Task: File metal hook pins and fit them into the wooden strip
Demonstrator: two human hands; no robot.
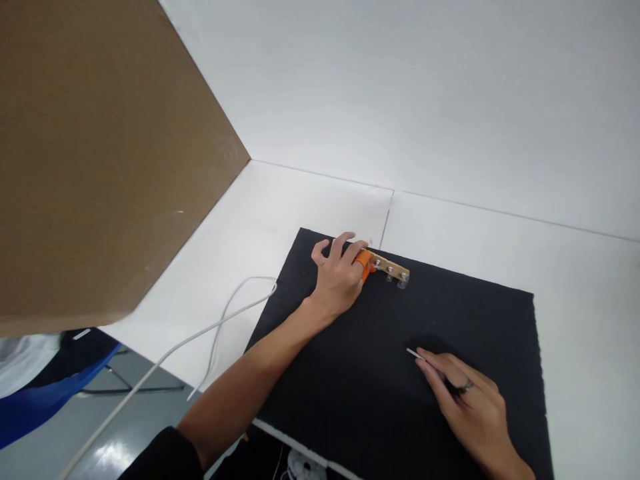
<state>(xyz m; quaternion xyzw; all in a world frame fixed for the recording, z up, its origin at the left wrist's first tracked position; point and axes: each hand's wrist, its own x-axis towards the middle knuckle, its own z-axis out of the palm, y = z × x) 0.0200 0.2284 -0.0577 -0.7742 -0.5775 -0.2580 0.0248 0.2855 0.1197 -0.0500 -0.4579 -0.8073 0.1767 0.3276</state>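
Orange piece (365, 259), where's it at?

White cable (220, 323) off left, then the left hand (339, 275), fingers bent against the piece near the black mat's (360, 373) far edge. Can't tell if that's gripping or just pressing.

And past that?

Wooden strip (394, 266) right beside it, then a thin pale stick (413, 353) pinched in the right hand (470, 397).

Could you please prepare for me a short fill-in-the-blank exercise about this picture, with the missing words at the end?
1. The left hand touches a small piece whose colour is ____.
2. The right hand holds a thin pale stick and wears, on one finger, a ____.
3. Below both hands lies a large sheet coloured ____.
4. A white cable runs along the ____ side of the sheet.

Missing words: orange; ring; black; left.
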